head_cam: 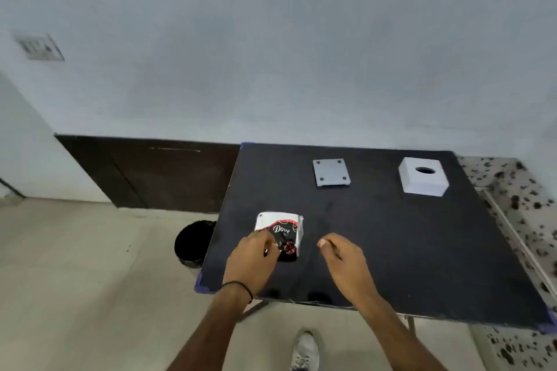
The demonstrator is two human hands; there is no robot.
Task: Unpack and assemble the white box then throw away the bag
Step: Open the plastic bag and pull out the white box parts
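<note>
Both forearms extend forward, bare. Left hand [253, 262] is palm down with fingers [265, 239] curled loosely downward; a thin dark band circles its wrist. Right hand [346, 262] hovers palm down, empty, fingers partly bent, thumb tucked inward.

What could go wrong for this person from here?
The Dove bag lies near the table's left edge, so a fumble by the left hand could push it off, perhaps missing the black bin below. The flat plate and the white box lie far back; the right hand must stretch to reach them.
</note>
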